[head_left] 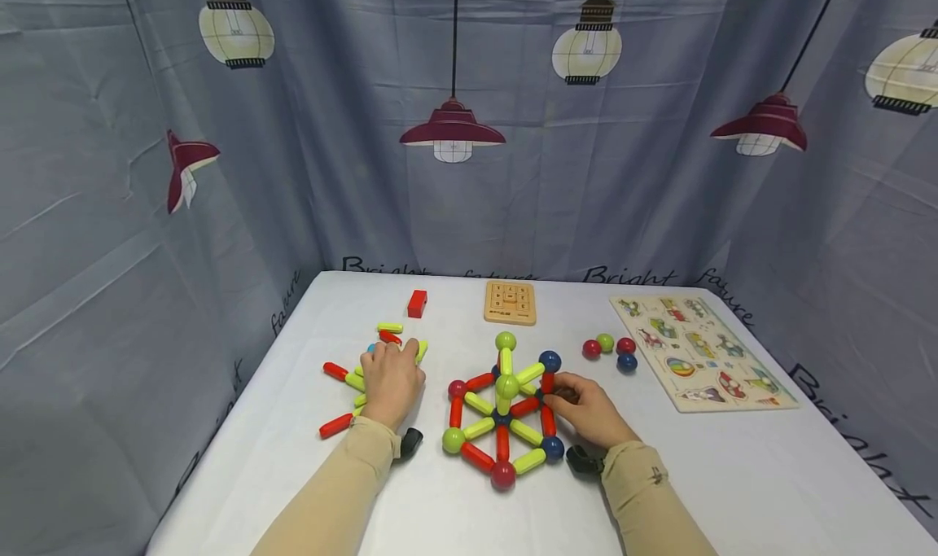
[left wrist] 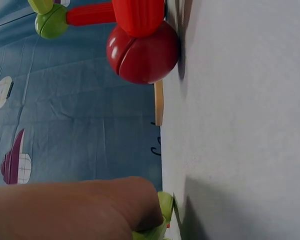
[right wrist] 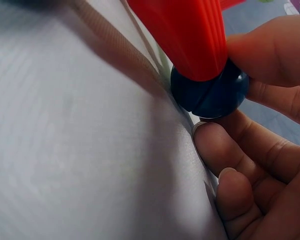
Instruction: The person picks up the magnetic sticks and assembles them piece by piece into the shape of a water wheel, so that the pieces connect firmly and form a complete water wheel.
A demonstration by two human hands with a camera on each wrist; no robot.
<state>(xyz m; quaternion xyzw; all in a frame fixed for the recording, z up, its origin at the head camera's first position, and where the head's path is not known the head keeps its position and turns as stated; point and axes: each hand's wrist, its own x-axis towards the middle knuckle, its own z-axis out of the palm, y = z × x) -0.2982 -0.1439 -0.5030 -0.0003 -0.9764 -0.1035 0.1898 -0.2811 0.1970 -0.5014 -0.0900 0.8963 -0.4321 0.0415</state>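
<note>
The rod-and-ball structure (head_left: pixel 504 413) is sitting mid-table, between both hands. The right hand (head_left: pixel 586 413), at its 3 o'clock, is pinching a blue ball (right wrist: pixel 210 95) joined to a red rod (right wrist: pixel 190 35). The left hand (head_left: pixel 392 377), at 9 o'clock, is lying palm-down, its fingers curling onto loose sticks (head_left: pixel 344 397); a yellow-green stick (left wrist: pixel 162 220) is showing under its fingertips.

Head view high over table (head_left: pixel 696 475), wrist views at tabletop level — close, sharing the rod-and-ball model (head_left: pixel 502 409).
</note>
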